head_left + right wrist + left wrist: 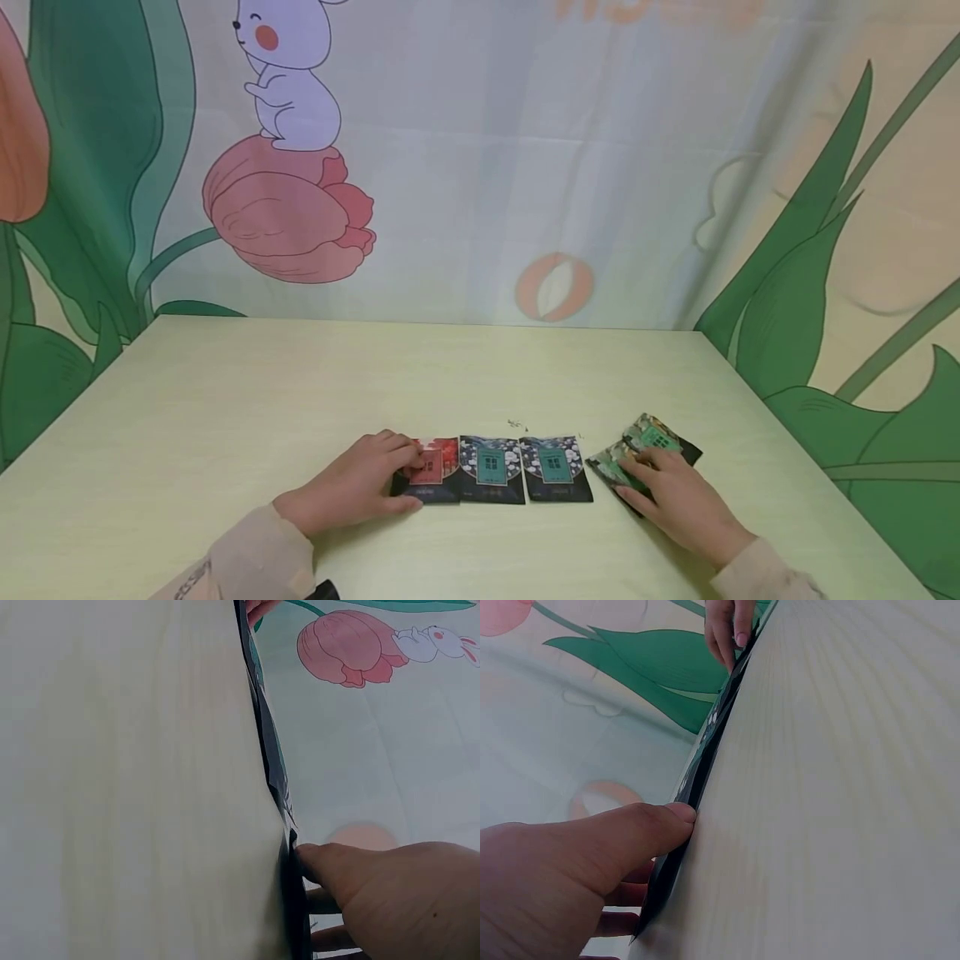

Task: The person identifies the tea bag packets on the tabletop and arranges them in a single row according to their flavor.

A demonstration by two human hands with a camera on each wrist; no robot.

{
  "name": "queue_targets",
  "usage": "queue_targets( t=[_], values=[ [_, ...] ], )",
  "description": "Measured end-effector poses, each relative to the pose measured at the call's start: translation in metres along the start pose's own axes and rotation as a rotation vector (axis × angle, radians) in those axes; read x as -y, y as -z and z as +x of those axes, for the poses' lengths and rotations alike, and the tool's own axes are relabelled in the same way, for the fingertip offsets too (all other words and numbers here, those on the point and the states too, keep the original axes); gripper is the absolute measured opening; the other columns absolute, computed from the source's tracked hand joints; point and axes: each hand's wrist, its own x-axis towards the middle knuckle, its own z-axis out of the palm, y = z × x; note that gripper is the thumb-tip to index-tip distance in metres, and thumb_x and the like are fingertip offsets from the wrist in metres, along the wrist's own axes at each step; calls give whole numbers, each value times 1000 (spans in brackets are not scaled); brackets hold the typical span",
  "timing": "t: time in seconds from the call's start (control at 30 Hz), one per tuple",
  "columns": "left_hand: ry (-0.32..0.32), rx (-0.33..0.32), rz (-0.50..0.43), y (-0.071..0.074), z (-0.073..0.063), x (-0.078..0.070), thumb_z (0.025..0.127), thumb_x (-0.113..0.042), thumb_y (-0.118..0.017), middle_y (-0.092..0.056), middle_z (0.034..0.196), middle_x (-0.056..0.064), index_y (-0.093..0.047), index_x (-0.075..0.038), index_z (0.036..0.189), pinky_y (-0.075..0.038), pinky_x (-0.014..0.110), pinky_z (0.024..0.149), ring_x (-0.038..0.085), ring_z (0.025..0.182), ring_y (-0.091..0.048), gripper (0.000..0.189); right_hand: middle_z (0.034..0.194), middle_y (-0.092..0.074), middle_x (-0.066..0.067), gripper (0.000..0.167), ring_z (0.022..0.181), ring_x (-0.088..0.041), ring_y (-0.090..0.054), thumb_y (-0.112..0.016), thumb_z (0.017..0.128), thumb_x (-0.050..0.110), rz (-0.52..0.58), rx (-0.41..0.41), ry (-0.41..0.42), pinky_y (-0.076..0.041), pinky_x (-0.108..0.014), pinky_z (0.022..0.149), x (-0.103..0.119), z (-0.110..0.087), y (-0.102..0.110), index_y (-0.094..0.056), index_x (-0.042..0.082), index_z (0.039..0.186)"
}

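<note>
In the head view, a red-and-black packet (442, 471) lies flat at the left end of a row. My left hand (360, 483) grips its left side, thumb at the near edge and fingers over the top. Beside it lie two dark blue packets with white blossoms and teal labels, a middle packet (491, 469) and a right-hand packet (557, 469). Farther right, my right hand (682, 504) holds green-and-gold packets (651, 432) that lie slanted and seem to overlap; the fingers cover part of them. The right thumb (330, 862) touches their near edge in the right wrist view.
The pale wooden table (300, 375) extends around the packets. A printed curtain (450, 167) with a rabbit and tulips hangs behind its far edge. Small dark marks (517, 425) show just behind the row. A black object (324, 591) shows by the left sleeve.
</note>
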Motion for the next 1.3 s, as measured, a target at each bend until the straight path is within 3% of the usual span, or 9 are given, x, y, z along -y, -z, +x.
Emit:
queue_targets(
  t=[0.17, 0.37, 0.57, 0.73, 1.3],
  values=[
    [6, 5, -4, 0, 1, 0, 81, -42, -74, -63, 121, 4, -65, -14, 114, -45, 45, 101, 21, 112, -54, 45, 127, -60, -16, 44, 120, -39, -53, -60, 92, 36, -22, 17, -12, -40, -56, 105, 5, 2, 0, -63, 8, 126],
    [-1, -6, 6, 0, 1, 0, 81, -43, -74, -63, 121, 4, -65, -13, 113, -45, 45, 101, 22, 113, -54, 45, 122, -62, -17, 47, 117, -38, -55, -59, 92, 39, -59, 9, -28, -41, -54, 104, 9, 7, -2, -64, 6, 125],
    [-13, -13, 1, 0, 0, -1, 81, -42, -74, -63, 119, 4, -65, -12, 113, -45, 45, 100, 21, 111, -55, 45, 107, -64, -14, 47, 102, -31, -57, -60, 91, 41, -123, -52, -12, -47, -46, 94, 15, 12, -5, -67, 4, 119],
    [-13, -11, 2, 0, -1, -1, 81, -42, -73, -63, 119, 3, -64, -12, 114, -45, 45, 100, 22, 111, -55, 45, 99, -62, -13, 48, 95, -29, -57, -59, 92, 41, -122, -22, -27, -49, -45, 88, 19, 14, -4, -66, 3, 120],
    [-7, -4, -8, 1, 0, 0, 81, -41, -73, -63, 120, 4, -65, -12, 114, -45, 45, 100, 22, 111, -54, 44, 97, -60, -14, 53, 89, -28, -55, -57, 92, 46, -133, -12, -80, -51, -44, 85, 25, 23, -9, -65, 3, 121]
  ],
)
